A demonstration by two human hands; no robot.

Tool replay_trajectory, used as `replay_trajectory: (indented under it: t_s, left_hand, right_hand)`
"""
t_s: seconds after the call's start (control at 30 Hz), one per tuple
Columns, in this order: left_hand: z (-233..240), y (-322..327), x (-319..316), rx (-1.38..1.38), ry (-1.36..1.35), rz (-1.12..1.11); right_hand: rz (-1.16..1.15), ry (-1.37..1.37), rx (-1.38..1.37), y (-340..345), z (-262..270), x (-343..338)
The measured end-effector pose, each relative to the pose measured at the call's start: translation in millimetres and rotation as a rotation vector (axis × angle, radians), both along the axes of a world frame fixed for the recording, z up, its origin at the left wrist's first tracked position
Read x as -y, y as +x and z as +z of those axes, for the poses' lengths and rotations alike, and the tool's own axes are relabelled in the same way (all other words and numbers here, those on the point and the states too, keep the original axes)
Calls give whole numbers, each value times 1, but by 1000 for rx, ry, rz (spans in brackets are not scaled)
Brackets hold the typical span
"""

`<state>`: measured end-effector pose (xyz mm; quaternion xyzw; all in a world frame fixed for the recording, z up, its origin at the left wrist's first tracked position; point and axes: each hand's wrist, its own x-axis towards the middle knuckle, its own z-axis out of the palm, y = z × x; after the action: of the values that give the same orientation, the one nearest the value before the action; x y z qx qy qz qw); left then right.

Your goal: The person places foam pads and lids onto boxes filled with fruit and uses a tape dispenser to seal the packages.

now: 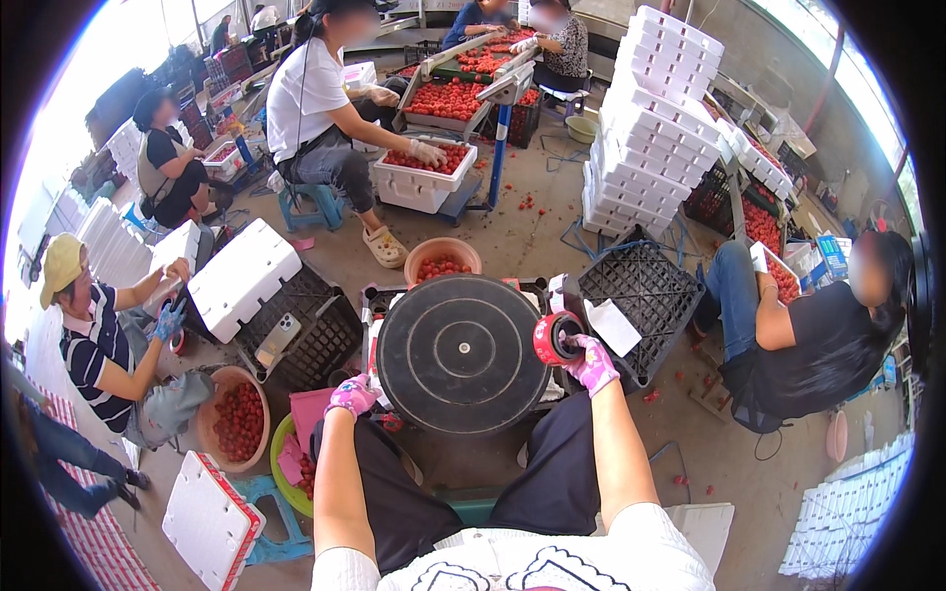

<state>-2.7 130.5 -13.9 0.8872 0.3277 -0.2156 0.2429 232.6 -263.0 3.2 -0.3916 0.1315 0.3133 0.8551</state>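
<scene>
A black round turntable (462,391) with concentric rings and a metal centre lies right before me. My right hand (593,369), in a pink flowered glove, grips a roll of red tape (547,338) at the turntable's right side. The roll bears writing, and its dark core faces me. At the turntable's lower left is my left hand (353,397), in a matching glove. Its fingers are partly curled, and I cannot tell whether they hold anything. Past the far rim stands a peach-coloured basin (473,250) with small red tomatoes.
At my right is an upturned black plastic crate (643,295) with white paper (613,326) on it. A phone (279,341) and a white foam box (244,281) rest on crates at left. Beyond rises a stack of foam boxes (650,140). Several people sit nearby, handling boxes and tomatoes.
</scene>
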Motion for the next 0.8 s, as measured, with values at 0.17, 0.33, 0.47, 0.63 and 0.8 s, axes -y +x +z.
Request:
replay_trajectory:
  t_s: [0.17,0.33,0.47,0.63,0.8]
  left_hand:
    - [0,0,0,15,-2,5]
    - [-9,-1,-5,37,35,-2]
    - [2,0,0,-3,6,-11]
    - [-10,-4,-4,85,49,-18]
    - [-22,-6,-10,98,81,-30]
  right_hand:
    - [-32,-7,8,1,-5,1]
    - [-14,-6,22,1,-5,1]
    - [-21,-27,-19,-1,0,1]
    - [-12,-12,-27,-1,2,-1]
    - [-26,-23,-52,-2,4,-5]
